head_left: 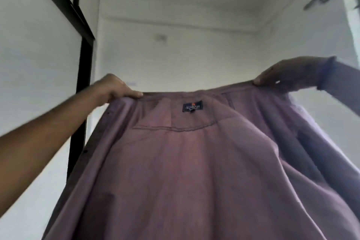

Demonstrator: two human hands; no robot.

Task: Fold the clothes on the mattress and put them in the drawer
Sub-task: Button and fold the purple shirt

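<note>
while the shirt [194, 161] hangs in the air in front of the person, both hands hold it at its top edge. the left hand [116, 88] grips the left shoulder corner with the fingers curled over the cloth, and the right hand [282, 73] pinches the right shoulder corner, with the sleeve [339, 84] of the person behind it. the shirt is mauve, open at the front, and its inner side faces the camera, so the label [192, 106] at the collar is seen between the two hands, a little nearer to the right one.

the top edge runs from hand to hand, almost level, with the right end slightly higher. the long axis of the shirt goes down from this edge, toward the bottom of the view, and the lower hem is out of the picture. both hands are equally at the cloth, so neither is nearer. behind the shirt are only the white wall [175, 54] and a dark door frame [81, 64]. the mattress and the drawer are not visible.

i think the shirt is only spread out and no fold is made yet. the next move probably needs the shirt laid flat below, keeping the top edge straight.
</note>
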